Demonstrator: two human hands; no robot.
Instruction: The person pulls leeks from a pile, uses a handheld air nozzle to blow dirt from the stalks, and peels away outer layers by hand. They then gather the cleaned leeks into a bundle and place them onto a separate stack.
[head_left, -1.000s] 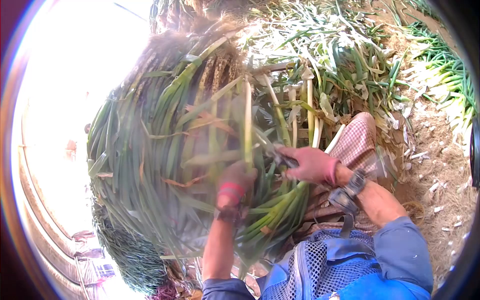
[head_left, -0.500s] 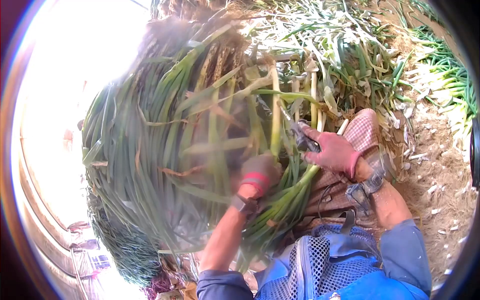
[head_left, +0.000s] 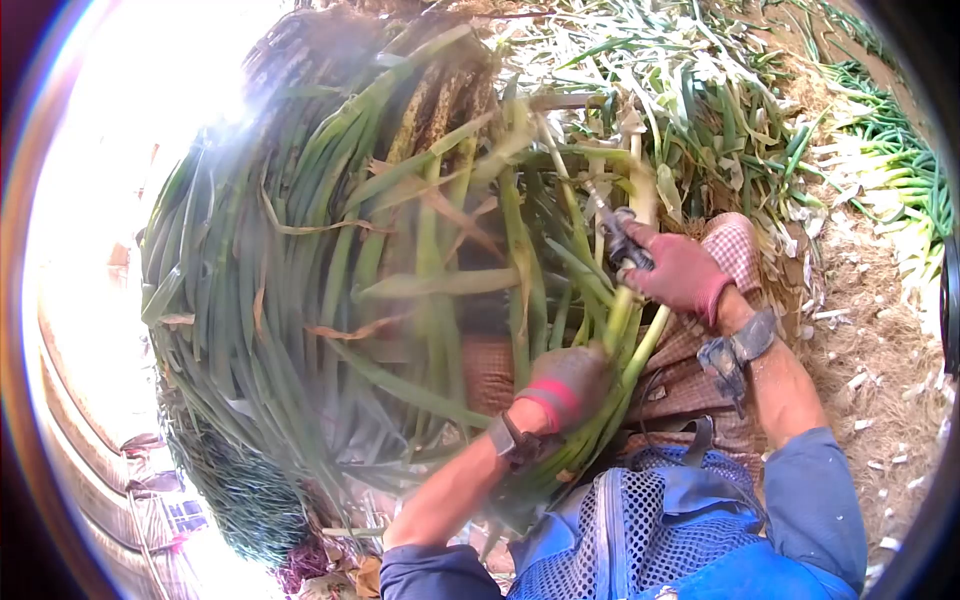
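My left hand (head_left: 575, 385), in a dark glove with a red cuff, is closed round green onion stalks (head_left: 618, 330) over my lap. In my right hand (head_left: 685, 275), gloved in red, is a dark tool with a metal nozzle (head_left: 625, 240), pointing up and left. Its tip is close to a pale thick stem (head_left: 643, 185). Beside my hands, to the left, a large heap of long green onions (head_left: 330, 230) spreads out, with some dry brown leaves on it.
Stripped leaves (head_left: 640, 60) lie piled at the top. More onions (head_left: 900, 160) lie in a row at the far right. Scraps and root fibres cover the ground (head_left: 860, 350). A darker green pile (head_left: 235, 490) stands at the lower left.
My left hand has moved right and down, bringing stalks nearer my lap. My right hand has shifted slightly right and up with the tool. The pale stem near the tool tip stands differently.
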